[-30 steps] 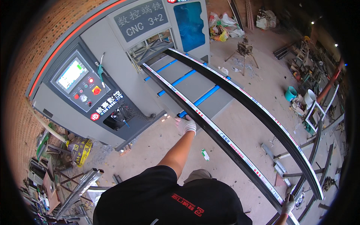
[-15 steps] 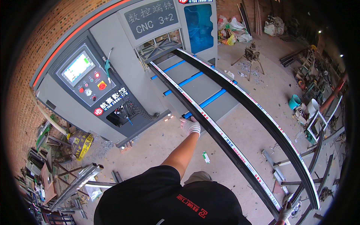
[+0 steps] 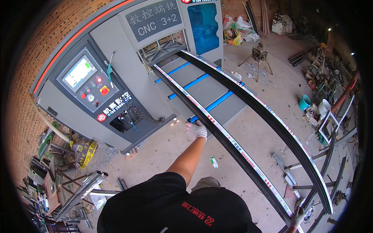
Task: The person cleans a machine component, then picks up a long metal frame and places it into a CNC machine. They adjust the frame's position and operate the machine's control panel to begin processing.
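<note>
Two long black metal profiles with white printed film on top run from the grey machine's opening toward my lower right. Gloved, my left hand (image 3: pixel 197 131) is closed at the side of the near profile (image 3: pixel 229 141), by the end of a blue roller (image 3: pixel 193 119); its fingertips are partly hidden. Down at the same profile's free end, my right hand (image 3: pixel 297 218) grips its edge, also in a light glove. The far profile (image 3: pixel 272 113) lies apart from both hands. Blue rollers on the machine's grey bed (image 3: pixel 217 101) bear the two profiles.
The grey machine (image 3: pixel 112 54) has a lit control panel (image 3: pixel 81 73) and a coiled hose (image 3: pixel 149 118). Scrap metal frames (image 3: pixel 79 194) stand at the lower left. A stand with long bars (image 3: pixel 307 186), a teal bucket (image 3: pixel 305 102) and a white bucket (image 3: pixel 323 108) are on the right.
The view has shifted slightly. Both hands stay at the near profile, and neither profile has visibly moved along the rollers.
</note>
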Available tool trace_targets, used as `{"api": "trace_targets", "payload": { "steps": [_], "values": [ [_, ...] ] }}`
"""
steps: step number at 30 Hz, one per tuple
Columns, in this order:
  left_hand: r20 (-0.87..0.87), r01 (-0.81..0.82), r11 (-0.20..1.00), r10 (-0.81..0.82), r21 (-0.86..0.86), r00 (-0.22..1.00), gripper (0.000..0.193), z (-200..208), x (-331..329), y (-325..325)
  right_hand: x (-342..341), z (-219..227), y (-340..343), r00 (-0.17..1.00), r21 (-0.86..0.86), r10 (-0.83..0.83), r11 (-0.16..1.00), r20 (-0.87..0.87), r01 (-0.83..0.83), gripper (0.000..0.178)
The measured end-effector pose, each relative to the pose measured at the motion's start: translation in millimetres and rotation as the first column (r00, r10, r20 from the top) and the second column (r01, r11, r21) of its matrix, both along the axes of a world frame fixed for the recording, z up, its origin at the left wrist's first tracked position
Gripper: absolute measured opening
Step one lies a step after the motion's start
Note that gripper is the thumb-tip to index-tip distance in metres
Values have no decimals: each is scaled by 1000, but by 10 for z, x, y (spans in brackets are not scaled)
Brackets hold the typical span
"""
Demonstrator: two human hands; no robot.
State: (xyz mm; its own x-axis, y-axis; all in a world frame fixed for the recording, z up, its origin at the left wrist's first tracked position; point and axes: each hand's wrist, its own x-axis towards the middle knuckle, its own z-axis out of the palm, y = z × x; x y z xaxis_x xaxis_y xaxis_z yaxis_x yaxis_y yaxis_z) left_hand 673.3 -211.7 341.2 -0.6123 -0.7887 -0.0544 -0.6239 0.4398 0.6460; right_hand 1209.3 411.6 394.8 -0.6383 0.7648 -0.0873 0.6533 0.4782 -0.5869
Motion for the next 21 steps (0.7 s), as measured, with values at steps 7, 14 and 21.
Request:
{"api": "trace_targets", "payload": {
  "steps": [7, 14, 21],
  "values": [
    [18, -6, 1000, 5, 30, 1000, 84, 100, 24, 19, -45, 55, -94, 998, 6, 9, 1000, -60, -9, 28],
    [16, -11, 1000, 11, 27, 1000, 85, 88, 17, 17, -67, 65, -144, 995, 79, 38, 996, -93, -31, 31],
    [11, 2, 1000, -2, 16, 1000, 86, 45, 8, 1, -81, 133, -158, 999, 36, 32, 999, -41, -30, 31]
  ]
}}
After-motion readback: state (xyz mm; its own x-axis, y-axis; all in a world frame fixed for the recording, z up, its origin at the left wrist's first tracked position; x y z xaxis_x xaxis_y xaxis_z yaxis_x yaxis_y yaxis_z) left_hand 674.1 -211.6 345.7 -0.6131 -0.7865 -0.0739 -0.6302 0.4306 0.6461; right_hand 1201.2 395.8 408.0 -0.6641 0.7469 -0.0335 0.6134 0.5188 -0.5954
